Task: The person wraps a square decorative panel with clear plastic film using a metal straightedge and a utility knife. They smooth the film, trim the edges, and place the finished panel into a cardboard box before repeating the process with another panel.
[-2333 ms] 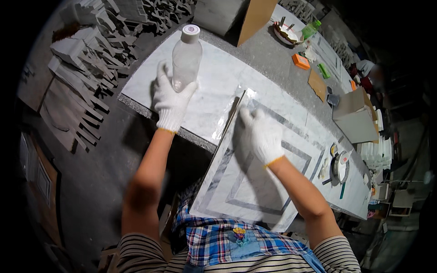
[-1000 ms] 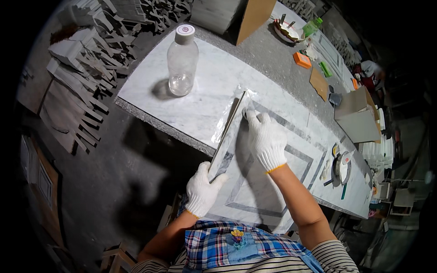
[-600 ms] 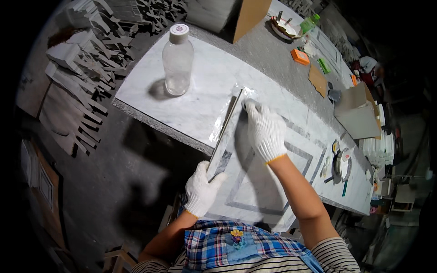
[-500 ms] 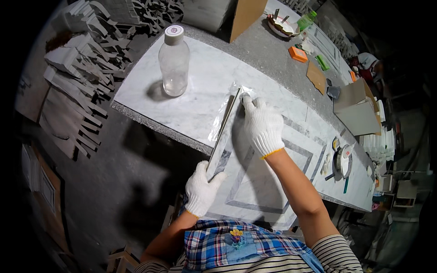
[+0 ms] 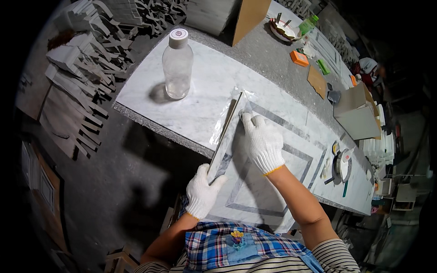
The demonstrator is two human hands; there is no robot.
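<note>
A white marble panel (image 5: 255, 182) with grey inlaid stripes lies on the table in front of me, its left edge raised a little above the surface. My left hand (image 5: 203, 191), in a white knit glove, grips the panel's near left edge, thumb on top. Near the far left corner, my gloved right hand (image 5: 264, 141) presses on the border with its fingers drawn together. A small greyish patch shows at those fingertips; what they hold is unclear. Clear plastic film (image 5: 223, 123) sticks out from beneath the panel's left edge.
A clear bottle (image 5: 178, 68) with a white cap stands beyond the panel. To the right are a tape roll (image 5: 342, 166), an open carton (image 5: 357, 111) and an orange box (image 5: 299, 58). Stone offcuts (image 5: 82, 95) are piled at the left, past the table's rough edge (image 5: 159, 132).
My right hand has slid a short way toward me along the panel's left border. My left hand keeps its grip. The whole view has shifted slightly.
</note>
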